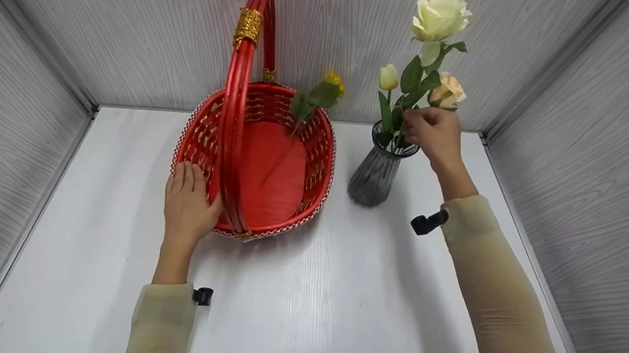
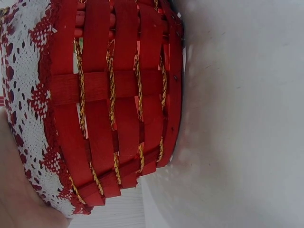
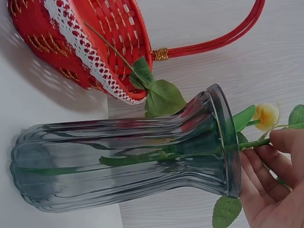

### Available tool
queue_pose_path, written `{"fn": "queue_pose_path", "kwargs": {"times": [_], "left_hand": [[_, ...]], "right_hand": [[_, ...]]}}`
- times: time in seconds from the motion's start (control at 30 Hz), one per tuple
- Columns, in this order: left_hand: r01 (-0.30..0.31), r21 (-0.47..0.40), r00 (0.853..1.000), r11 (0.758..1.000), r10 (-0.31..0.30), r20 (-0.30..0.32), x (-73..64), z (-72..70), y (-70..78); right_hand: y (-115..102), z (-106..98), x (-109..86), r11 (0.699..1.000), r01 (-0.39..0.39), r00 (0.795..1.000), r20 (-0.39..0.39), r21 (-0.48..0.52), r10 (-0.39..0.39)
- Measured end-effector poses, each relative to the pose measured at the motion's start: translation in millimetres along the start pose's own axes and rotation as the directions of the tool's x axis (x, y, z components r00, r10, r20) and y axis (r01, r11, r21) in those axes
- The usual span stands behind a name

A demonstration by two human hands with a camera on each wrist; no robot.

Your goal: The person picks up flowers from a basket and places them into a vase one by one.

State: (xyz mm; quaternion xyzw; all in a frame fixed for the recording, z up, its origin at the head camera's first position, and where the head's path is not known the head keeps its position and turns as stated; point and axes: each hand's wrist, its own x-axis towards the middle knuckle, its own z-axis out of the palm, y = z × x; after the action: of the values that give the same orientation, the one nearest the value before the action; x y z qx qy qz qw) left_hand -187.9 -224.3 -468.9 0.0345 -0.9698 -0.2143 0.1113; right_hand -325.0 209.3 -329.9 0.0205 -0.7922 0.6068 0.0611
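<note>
My left hand [image 1: 188, 207] rests on the near left rim of a red woven basket [image 1: 272, 158], its fingers laid along the lace-trimmed edge. The left wrist view shows the palm against the lace trim [image 2: 28, 95]. Above the mouth of a ribbed grey glass vase [image 1: 373, 177], my right hand [image 1: 437, 137] pinches a green flower stem [image 3: 254, 144] between thumb and fingers. The stem's lower end is inside the vase. A large white rose [image 1: 441, 19], a pale tulip [image 1: 388, 77] and a peach rose [image 1: 448, 91] rise around this hand. Which bloom belongs to the pinched stem, I cannot tell.
A yellow flower [image 1: 334, 82] with green leaves leans on the basket's far right rim, its stem inside. The tall basket handle [image 1: 235, 108] arches up beside the left hand. Grey wood-grain panels [image 1: 165, 39] border the white table [image 1: 286, 304] behind and at both sides.
</note>
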Motion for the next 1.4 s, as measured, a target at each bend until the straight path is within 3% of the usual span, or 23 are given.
{"fn": "queue_pose_path", "kwargs": {"times": [0.13, 0.3, 0.53, 0.77, 0.97, 1.17, 1.4], "left_hand": [[0.003, 0.009, 1.0, 1.0, -0.003, 0.009, 0.7, 1.3, -0.7], [0.006, 0.014, 1.0, 1.0, -0.007, 0.02, 0.6, 0.1, -0.3], [0.003, 0.014, 1.0, 1.0, -0.003, 0.019, 0.2, -0.2, -0.1], [-0.009, 0.021, 1.0, 1.0, 0.01, -0.006, 0.7, 1.7, -1.1], [-0.008, 0.024, 1.0, 1.0, 0.008, -0.002, 0.3, 0.6, -1.3], [-0.009, 0.016, 1.0, 1.0, 0.009, -0.002, 0.3, -0.6, 0.0], [-0.006, 0.021, 1.0, 1.0, 0.005, 0.022, -0.4, -2.2, 0.6]], "right_hand": [[0, 1, 0.2, 1.0, 0.016, 1.0, 0.006, -0.006, -0.016], [-1, 1, 2.5, 0.99, 0.048, 0.998, 0.039, -0.131, -0.043], [-4, -4, 1.3, 0.942, 0.062, 0.995, 0.09, -0.33, -0.034], [-10, -10, -5.2, 0.914, 0.045, 0.997, 0.073, -0.402, -0.017], [-10, -15, -14.4, 0.933, 0.028, 0.999, 0.027, -0.359, -0.02], [-1, -21, -23.1, 0.982, -0.044, 0.999, 0.021, -0.184, 0.049], [12, -20, -37.8, 0.994, -0.108, 0.994, 0.017, 0.023, 0.107]]}}
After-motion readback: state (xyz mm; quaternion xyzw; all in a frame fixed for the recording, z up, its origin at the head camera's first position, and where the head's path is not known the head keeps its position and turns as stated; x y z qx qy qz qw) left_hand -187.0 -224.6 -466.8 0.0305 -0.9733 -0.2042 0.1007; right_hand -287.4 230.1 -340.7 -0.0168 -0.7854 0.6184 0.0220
